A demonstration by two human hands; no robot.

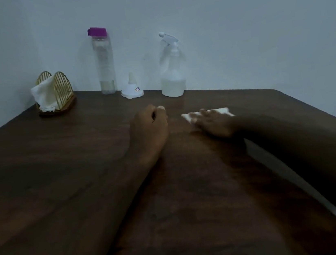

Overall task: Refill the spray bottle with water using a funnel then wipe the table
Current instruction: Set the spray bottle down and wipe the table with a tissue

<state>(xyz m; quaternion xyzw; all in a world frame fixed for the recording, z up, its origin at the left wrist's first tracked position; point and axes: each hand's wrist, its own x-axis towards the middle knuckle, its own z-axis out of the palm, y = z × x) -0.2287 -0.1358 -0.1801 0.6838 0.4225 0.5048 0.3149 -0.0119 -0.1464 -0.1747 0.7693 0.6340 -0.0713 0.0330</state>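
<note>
A clear spray bottle (172,77) with a white trigger head stands at the back of the dark wooden table (62,173), partly filled with liquid. Left of it a white funnel (131,88) sits upside down. Further left stands a tall clear water bottle (103,61) with a purple cap, holding a little water. My right hand (213,123) presses flat on a white folded tissue (222,111) lying on the table in front of the spray bottle. My left hand (149,127) rests on the table beside it as a loose fist, holding nothing.
A gold wire napkin holder (55,93) with white tissues stands at the back left corner. A pale wall runs behind the table. The table's right edge slants down from the far right corner.
</note>
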